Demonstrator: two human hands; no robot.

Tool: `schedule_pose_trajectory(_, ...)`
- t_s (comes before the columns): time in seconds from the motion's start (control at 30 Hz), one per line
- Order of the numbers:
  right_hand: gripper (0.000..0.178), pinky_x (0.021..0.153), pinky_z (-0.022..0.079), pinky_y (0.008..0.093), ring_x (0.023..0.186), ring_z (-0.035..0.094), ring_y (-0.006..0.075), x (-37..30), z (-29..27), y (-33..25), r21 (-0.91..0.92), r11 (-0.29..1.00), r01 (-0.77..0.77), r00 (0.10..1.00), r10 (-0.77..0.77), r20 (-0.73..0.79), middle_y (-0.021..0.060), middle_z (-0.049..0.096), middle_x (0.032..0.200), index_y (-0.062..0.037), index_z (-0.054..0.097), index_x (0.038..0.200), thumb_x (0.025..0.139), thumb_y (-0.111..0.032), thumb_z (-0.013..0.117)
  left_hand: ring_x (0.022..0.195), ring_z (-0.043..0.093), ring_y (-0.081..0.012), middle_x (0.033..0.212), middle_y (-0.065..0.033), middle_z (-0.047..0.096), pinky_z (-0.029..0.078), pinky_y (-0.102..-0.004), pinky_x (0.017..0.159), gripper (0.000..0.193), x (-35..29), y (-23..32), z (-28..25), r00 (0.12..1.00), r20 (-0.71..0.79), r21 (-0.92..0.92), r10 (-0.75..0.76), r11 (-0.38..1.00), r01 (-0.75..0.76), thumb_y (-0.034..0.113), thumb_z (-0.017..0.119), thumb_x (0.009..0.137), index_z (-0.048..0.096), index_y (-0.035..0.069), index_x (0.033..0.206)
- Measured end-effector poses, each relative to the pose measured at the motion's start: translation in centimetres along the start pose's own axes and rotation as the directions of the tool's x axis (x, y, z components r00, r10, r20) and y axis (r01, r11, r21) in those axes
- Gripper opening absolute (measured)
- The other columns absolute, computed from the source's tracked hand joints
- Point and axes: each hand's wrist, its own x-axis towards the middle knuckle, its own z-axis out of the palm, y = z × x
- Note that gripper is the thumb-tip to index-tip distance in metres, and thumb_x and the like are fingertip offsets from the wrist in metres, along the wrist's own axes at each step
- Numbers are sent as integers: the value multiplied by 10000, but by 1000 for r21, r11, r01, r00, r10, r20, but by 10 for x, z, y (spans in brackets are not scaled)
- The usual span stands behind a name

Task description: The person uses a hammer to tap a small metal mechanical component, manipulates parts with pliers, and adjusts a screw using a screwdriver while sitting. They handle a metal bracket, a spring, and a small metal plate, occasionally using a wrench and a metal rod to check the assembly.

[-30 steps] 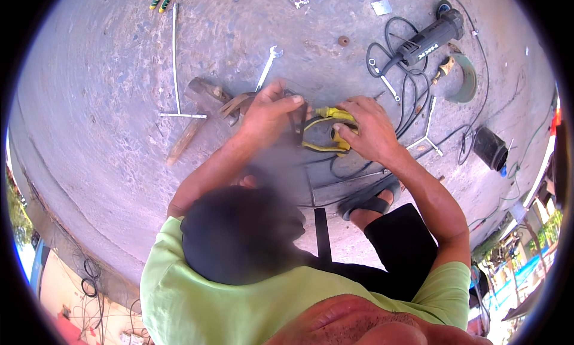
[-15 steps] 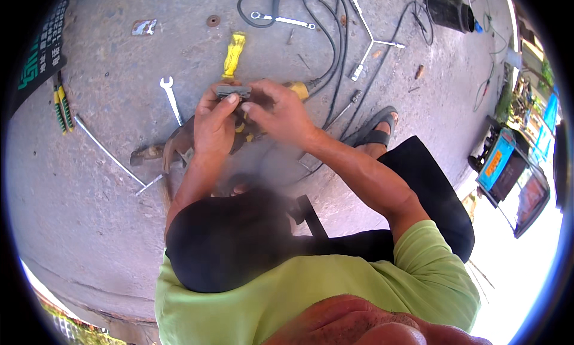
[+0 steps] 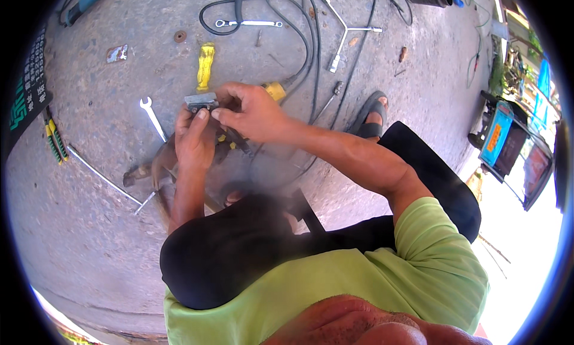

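Between both hands is a small grey block-shaped part [image 3: 201, 100] with a flat top face and a darker, uneven side. My left hand [image 3: 194, 143] pinches it from the near left, thumb on its front. My right hand [image 3: 254, 110] has its thumb and fingers closed at the block's right end, partly hiding it. Below the hands lies a rusty brown metal piece [image 3: 162, 165], largely covered by my left forearm. Just beyond them rests a yellow-handled tool [image 3: 205, 64]. A yellow tool body with a cable [image 3: 274, 90] shows behind my right hand.
An open-ended spanner [image 3: 154, 119], a long thin bar [image 3: 107, 179] and green-yellow pliers [image 3: 54, 139] lie leftward. Farther off are a ring spanner [image 3: 248, 24], black cables [image 3: 317, 58], a Y-shaped socket wrench [image 3: 345, 29] and a washer [image 3: 180, 36]. My sandalled foot [image 3: 373, 116] is at right.
The view has shifted, so the floor items sit further left and higher. The grey block has been turned, showing more of its flat face. Both hands stay on it.
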Motion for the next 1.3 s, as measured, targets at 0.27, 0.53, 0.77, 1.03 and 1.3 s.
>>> schedule_pose_trajectory(0.27, 415, 918, 538, 407, 1062, 691, 329, 20, -146, 27, -532, 844, -67, 963, -86, -257, 168, 728, 1078, -32, 701, 1158, 916, -365, 645, 810, 637, -121, 971, -65, 675, 502, -266, 603, 199, -11, 6, -8, 988, -115, 93, -100, 990, 111, 156, 598, 1019, 592, 75, 1201)
schedule_pose_trajectory(0.53, 471, 861, 563, 353, 943, 723, 258, 35, -189, 58, -666, 698, -262, 869, -130, -478, 167, 744, 1049, 14, 688, 1205, 857, -299, 735, 758, 607, -117, 950, -71, 670, 488, -267, 594, 180, -9, -5, 4, 981, -131, 115, -141, 981, 156, 150, 598, 1017, 605, 68, 1177)
schedule_pose_trajectory(0.77, 390, 910, 539, 425, 1053, 675, 321, 41, -169, 45, -668, 738, -98, 809, -332, -486, 124, 684, 1091, -107, 677, 1177, 826, -270, 725, 747, 614, -136, 928, -61, 655, 502, -289, 605, 142, -6, -2, 9, 979, -142, 120, -146, 979, 163, 104, 611, 1000, 590, 51, 1130)
schedule_pose_trajectory(1.03, 368, 863, 547, 409, 986, 663, 307, 46, -175, 47, -881, 474, 14, 745, -593, -307, 92, 663, 964, -140, 713, 1168, 815, -237, 750, 844, 648, -169, 988, -78, 671, 552, -335, 717, 167, -5, -3, 9, 983, -138, 116, -123, 983, 140, 36, 584, 980, 597, 40, 1147)
schedule_pose_trajectory(1.3, 218, 826, 550, 391, 916, 678, 267, 62, -168, 53, -943, 330, 46, 819, -554, -153, 52, 681, 917, -158, 763, 1040, 826, -189, 743, 877, 645, -174, 1001, -96, 670, 559, -336, 759, 155, -5, 4, 5, 982, -149, 129, -113, 983, 133, 5, 572, 962, 604, 24, 1112)
